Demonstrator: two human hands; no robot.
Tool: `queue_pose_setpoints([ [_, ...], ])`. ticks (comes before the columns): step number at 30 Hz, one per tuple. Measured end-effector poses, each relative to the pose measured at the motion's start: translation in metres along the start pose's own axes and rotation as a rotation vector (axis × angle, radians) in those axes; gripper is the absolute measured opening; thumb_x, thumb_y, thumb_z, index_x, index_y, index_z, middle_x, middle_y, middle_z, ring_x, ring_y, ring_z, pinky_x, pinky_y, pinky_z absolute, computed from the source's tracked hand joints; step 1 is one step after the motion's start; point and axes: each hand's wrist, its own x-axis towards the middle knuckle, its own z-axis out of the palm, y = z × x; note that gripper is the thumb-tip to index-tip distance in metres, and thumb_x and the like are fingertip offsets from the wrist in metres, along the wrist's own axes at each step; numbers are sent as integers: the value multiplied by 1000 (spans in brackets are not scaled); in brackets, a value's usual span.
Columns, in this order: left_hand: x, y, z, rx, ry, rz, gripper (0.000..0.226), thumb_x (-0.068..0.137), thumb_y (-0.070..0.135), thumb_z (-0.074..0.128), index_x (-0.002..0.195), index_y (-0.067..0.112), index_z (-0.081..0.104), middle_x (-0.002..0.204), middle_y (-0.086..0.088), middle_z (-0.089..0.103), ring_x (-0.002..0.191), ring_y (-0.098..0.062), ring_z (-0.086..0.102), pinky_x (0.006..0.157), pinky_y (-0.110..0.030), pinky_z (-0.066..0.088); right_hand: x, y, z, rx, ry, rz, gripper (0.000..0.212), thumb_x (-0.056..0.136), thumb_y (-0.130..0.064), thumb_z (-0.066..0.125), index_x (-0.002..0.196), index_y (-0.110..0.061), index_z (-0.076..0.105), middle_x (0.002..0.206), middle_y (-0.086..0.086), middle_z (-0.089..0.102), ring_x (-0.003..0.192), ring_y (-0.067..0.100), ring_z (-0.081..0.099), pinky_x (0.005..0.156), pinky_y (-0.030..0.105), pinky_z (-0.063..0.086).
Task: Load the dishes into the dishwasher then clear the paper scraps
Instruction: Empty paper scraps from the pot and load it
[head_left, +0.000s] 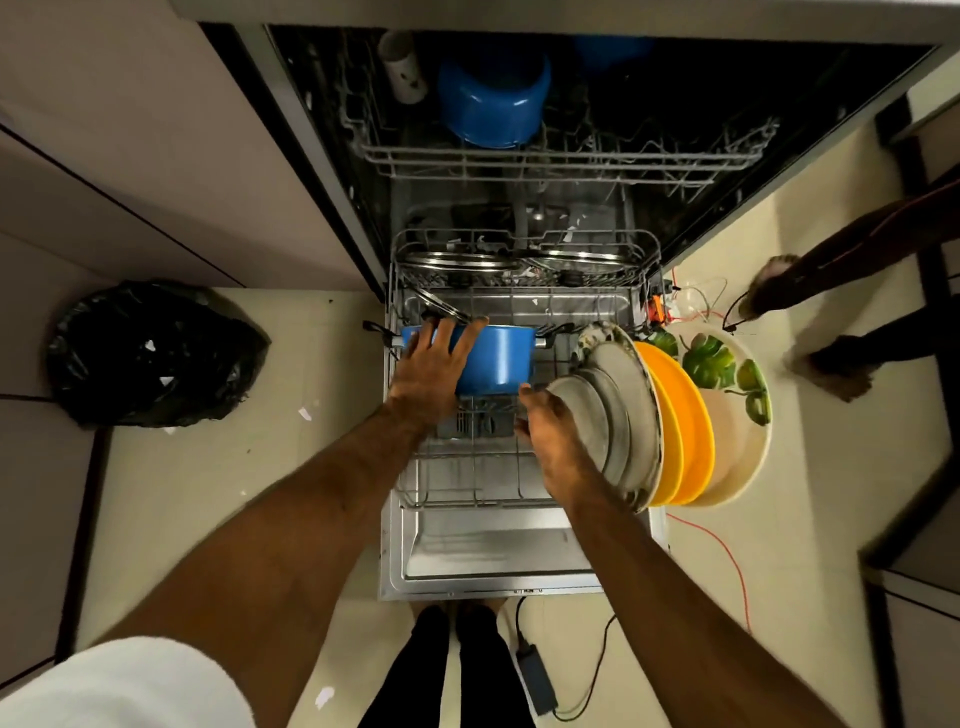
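- The fingers (467, 332) of the left hand (434, 366) are spread and laid nearly straight over the wall of the blue pot (501, 358). It is pressed rather than gripped.
- The right hand (558, 436) is seen from the back, loosely curled, with the thumb pointed up toward the pot. It is set against the face of the nearest of the grey plates (618, 410). Whether that plate is pinched or only touched cannot be told, since the fingertips are hidden.
- The pot is placed in the middle of the lower rack (467, 499), directly under the left hand and just up and left of the right thumb.
- Its line from handle to handle is laid across the rack, left to right, so any push from the left hand is judged to send it toward the back.
- The grey plates are stood on edge at the right side of the rack, with their faces turned toward the right hand. The orange plates (680, 410) and a leaf-patterned plate (737, 415) are stacked behind them, farther right.
- The left hand is nearer the pot; the right hand is nearer the plates.
- Pot lids (457, 260) are stood at the back of the rack, and a blue bowl (493, 98) is held in the upper rack (561, 161).
- Paper scraps (305, 413) are left on the floor beside a black rubbish bag (156, 353), well apart from both hands, so that step is judged not yet begun.
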Motion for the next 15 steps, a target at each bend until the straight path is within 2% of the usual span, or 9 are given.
queue_pose_setpoints([
  [2,2,-3,4,49,-8,28,125,69,22,89,160,33,3,154,-11,23,145,-36,25,113,-54,37,3,6,0,-32,24,-7,13,102,-42,62,103,-29,63,106,-1,69,109,22,66,106,48,53],
  [3,3,-4,7,91,-6,45,125,70,24,89,160,32,3,154,-12,23,144,-36,26,116,-52,35,5,10,0,-40,21,-3,11,103,-41,62,101,-30,61,104,-3,68,107,21,66,106,49,53],
  [5,4,-5,14,171,4,74,126,70,29,89,159,31,1,153,-13,24,142,-35,29,119,-50,33,5,17,-2,-39,14,3,12,103,-41,62,108,-30,60,101,-7,65,103,18,65,106,49,53],
  [7,6,-6,22,210,12,93,128,68,31,90,158,30,0,151,-14,25,141,-34,31,118,-49,33,4,25,-5,-51,9,25,23,101,-44,64,117,-29,58,104,-9,65,107,20,66,106,49,54],
  [11,11,1,30,232,1,100,134,64,30,92,159,30,-3,150,-15,26,139,-34,33,116,-52,36,5,37,-8,-88,7,93,37,97,-52,65,124,-30,55,117,-2,67,115,23,64,108,50,51],
  [15,18,14,33,237,-15,75,136,64,22,91,159,30,-6,150,-16,27,139,-34,32,114,-51,38,7,41,-9,-81,17,109,34,99,-44,66,127,-25,59,104,0,67,105,22,66,104,47,55],
])
